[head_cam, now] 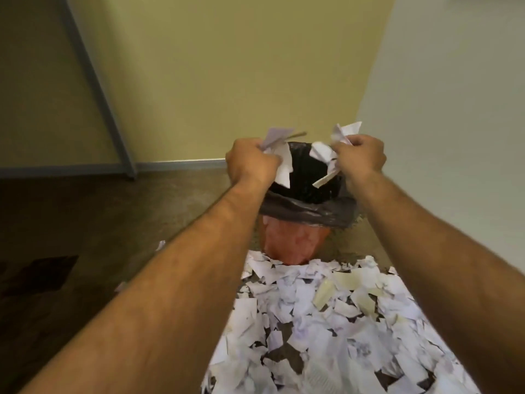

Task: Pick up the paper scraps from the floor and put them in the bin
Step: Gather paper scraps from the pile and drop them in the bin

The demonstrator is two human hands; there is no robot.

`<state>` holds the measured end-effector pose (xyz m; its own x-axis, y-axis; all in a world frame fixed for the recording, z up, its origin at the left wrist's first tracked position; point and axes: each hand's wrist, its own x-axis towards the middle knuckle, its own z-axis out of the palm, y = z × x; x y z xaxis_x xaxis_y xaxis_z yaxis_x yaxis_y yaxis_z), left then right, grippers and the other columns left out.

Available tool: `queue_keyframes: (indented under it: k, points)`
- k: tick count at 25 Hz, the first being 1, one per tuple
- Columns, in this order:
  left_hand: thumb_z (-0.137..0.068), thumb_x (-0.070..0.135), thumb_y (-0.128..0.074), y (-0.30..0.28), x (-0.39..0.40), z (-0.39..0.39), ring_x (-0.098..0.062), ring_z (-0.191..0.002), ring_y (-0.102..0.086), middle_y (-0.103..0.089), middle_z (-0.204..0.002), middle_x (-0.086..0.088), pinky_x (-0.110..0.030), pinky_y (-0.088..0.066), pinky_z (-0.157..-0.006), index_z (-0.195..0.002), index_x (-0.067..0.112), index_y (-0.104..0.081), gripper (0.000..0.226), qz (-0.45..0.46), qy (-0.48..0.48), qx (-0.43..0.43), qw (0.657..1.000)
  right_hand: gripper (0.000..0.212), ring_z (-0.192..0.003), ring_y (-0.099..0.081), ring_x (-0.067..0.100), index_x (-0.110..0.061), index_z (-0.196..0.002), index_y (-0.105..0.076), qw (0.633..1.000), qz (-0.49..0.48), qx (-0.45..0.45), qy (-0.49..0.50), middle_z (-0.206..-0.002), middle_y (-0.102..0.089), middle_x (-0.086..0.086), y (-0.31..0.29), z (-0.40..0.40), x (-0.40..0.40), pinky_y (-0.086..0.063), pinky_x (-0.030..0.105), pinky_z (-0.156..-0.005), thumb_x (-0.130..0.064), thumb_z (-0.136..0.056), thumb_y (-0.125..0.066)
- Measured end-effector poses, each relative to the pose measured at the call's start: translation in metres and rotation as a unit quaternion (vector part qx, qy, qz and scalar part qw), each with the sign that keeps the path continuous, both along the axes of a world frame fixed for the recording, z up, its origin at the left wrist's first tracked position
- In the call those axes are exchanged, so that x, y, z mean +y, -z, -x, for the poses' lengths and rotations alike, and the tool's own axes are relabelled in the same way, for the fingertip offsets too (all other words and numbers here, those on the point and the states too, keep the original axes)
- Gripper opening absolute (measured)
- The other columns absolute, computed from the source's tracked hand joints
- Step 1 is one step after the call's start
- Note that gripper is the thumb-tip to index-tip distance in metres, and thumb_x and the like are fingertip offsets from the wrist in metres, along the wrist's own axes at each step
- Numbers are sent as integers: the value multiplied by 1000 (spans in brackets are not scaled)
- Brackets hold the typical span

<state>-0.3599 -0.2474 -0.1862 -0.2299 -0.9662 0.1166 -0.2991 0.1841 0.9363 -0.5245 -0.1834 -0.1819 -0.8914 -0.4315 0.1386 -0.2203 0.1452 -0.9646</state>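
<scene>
White paper scraps [326, 322] litter the floor [85, 223] beside the bin [306, 177], light, probably flimsy, best bunched in fistfuls, as the left hand [250, 163] and right hand [360, 157] each clutch some above it.

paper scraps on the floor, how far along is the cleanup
Early on, it seems. Done: nothing shows as binned; the black liner of the bin looks dark inside. In hand: the left hand and right hand each grip a bunch of scraps, the left bunch and right bunch, both above the bin's mouth. Left: a thick pile of paper scraps covers the floor in front of the bin.
</scene>
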Motion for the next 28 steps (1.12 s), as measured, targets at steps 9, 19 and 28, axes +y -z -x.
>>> queue_keyframes:
  k: [9,19,28]
  points:
    - [-96,32,-56,11,2,11,-21,-123,-53,-51,-139,-1,-40,-46,-100,-146,20,-35,56,-137,216,33,966,37,-117,-56,30,-3,-133,-52,991,-123,21,-57,-132,-58,12,28,-8,-1,-48,36,-95,-13,-97,-47]
    - [-81,16,-76,151,70,-187,-7,-76,-67,-71,-94,6,-21,-55,-72,-109,20,-70,29,-54,287,-252,923,24,-87,-65,11,-17,-109,-68,877,-128,295,-356,-103,-69,-3,187,-156,138,-54,23,-75,-25,-87,-70]
    - [-73,82,-45,264,211,-319,-23,-109,-54,-52,-130,-2,-40,-55,-70,-132,28,-44,80,150,356,-517,764,78,-130,-35,30,-27,-147,-19,535,-383,373,-655,-151,-28,9,265,-289,268,-47,47,-94,-55,-86,-59]
